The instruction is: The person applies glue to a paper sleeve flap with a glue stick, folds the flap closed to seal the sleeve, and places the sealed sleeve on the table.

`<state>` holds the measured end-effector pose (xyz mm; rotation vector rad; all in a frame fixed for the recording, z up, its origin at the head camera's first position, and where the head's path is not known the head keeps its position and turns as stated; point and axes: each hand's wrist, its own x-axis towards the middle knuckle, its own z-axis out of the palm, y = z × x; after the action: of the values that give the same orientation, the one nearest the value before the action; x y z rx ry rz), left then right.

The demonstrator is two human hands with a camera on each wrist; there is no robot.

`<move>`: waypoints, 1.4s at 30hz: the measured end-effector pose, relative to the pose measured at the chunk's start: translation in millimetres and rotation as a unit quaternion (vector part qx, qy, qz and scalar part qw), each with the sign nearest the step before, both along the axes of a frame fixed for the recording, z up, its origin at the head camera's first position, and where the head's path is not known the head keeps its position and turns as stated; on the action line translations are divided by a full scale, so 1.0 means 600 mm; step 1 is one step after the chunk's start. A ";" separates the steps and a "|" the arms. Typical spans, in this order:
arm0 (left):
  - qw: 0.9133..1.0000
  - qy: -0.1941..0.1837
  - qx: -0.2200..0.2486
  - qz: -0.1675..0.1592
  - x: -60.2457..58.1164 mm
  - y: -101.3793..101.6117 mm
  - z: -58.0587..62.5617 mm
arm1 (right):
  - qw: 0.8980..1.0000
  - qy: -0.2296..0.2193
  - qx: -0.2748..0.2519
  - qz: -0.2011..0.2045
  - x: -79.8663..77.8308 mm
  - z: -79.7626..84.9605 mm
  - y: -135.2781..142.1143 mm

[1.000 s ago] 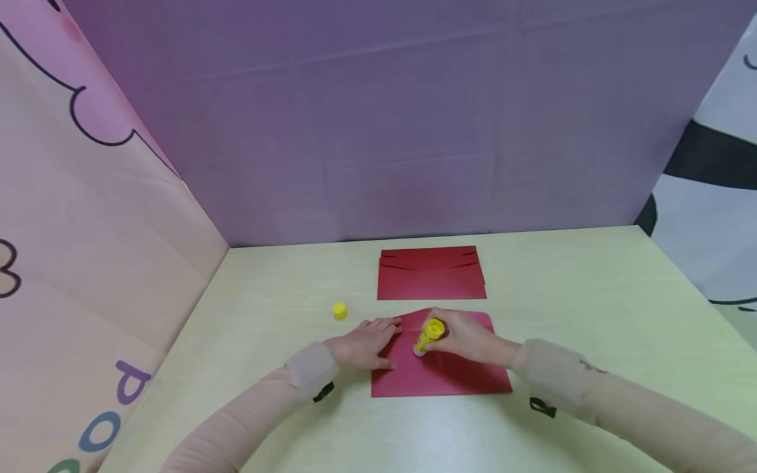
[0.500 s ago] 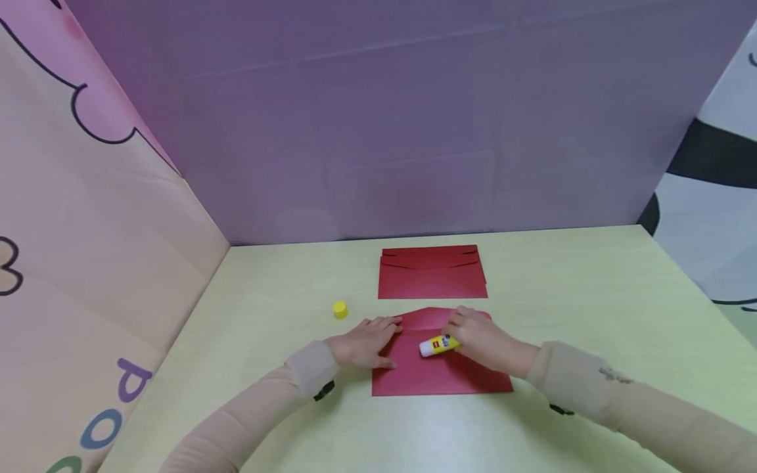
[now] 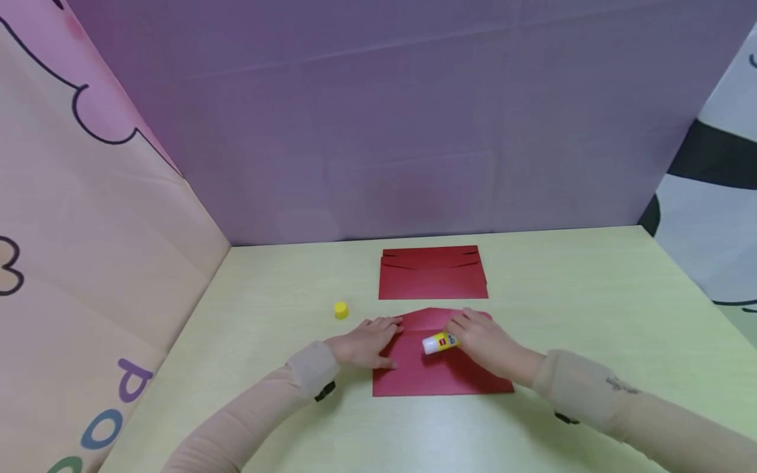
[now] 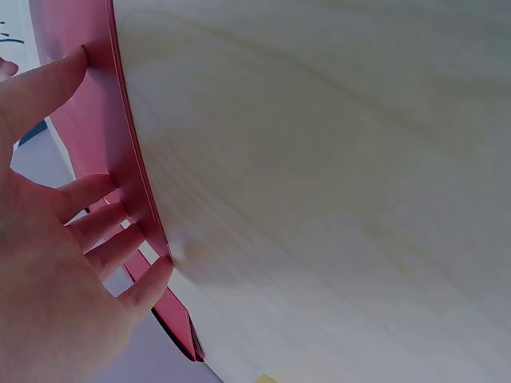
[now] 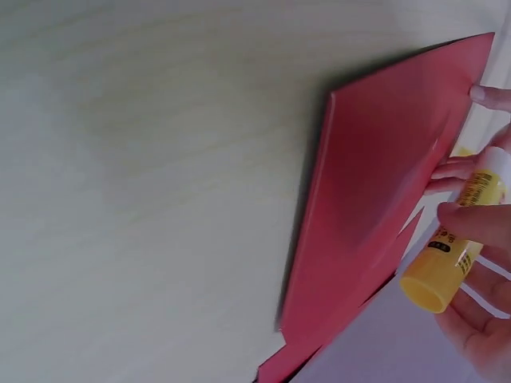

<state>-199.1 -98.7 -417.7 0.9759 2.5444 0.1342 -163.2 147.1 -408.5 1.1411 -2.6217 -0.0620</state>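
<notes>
A red envelope (image 3: 437,378) lies on the table with its flap folded up at the far side. My left hand (image 3: 367,343) rests on its left edge, fingers spread and fairly straight; in the left wrist view the fingertips (image 4: 152,279) touch the red paper. Over the envelope's middle, my right hand (image 3: 487,343) holds a yellow and white glue stick (image 3: 439,342), tilted with the white end toward the left. The right wrist view shows thumb and fingers round the glue stick's yellow barrel (image 5: 459,239). Whether the white end touches the paper I cannot tell.
Beyond the worked envelope lie more red envelopes (image 3: 433,282), stacked with their flaps toward the back. A small yellow cap (image 3: 341,310) stands on the pale table (image 3: 272,282) to the left. A purple backdrop (image 3: 378,131) rises behind the table.
My right hand has turned the glue stick from nearly upright to lying over leftward, and has shifted slightly right. The left hand stays in place on the envelope.
</notes>
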 end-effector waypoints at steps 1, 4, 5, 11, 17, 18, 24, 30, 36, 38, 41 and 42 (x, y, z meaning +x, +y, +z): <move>1.000 -0.001 0.001 0.000 0.000 0.000 0.000 | 1.000 -0.004 -0.015 -0.007 0.001 0.000 0.001; 1.000 -0.001 0.004 -0.001 0.001 0.001 0.000 | 0.996 -0.034 -0.075 -0.033 0.004 0.002 0.006; 1.000 -0.001 0.004 -0.001 0.001 0.001 0.001 | 0.993 -0.046 -0.097 -0.043 0.004 0.003 0.007; 1.000 0.000 0.006 -0.004 0.000 0.001 0.003 | 0.966 -0.113 -0.213 -0.095 0.003 0.008 0.023; 1.000 -0.003 0.008 -0.008 -0.001 0.000 0.003 | 0.927 -0.190 -0.303 -0.114 -0.010 0.013 0.052; 1.000 -0.002 0.008 -0.008 0.000 0.000 0.002 | 0.918 -0.208 -0.316 -0.120 -0.013 0.013 0.058; 1.000 0.003 0.011 -0.011 0.001 0.001 0.000 | 0.872 -0.264 -0.371 -0.177 -0.028 0.016 0.092; 1.000 0.001 0.009 -0.009 0.002 0.001 0.000 | 0.853 -0.271 -0.396 -0.205 -0.041 0.021 0.122; 1.000 -0.001 0.009 -0.007 0.002 0.002 -0.001 | 0.835 -0.286 -0.407 -0.235 -0.054 0.022 0.151; 1.000 -0.001 0.009 -0.007 0.002 0.002 -0.001 | 0.831 -0.288 -0.412 -0.239 -0.059 0.022 0.158; 1.000 -0.002 0.008 -0.006 0.003 0.002 -0.001 | 0.826 -0.289 -0.418 -0.244 -0.064 0.021 0.169; 1.000 -0.002 0.007 -0.007 0.003 0.002 -0.001 | 0.824 -0.290 -0.420 -0.245 -0.066 0.021 0.173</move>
<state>-197.5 -97.7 -418.2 0.9971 2.5356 0.1510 -202.6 250.7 -395.9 0.1557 -2.7881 1.3833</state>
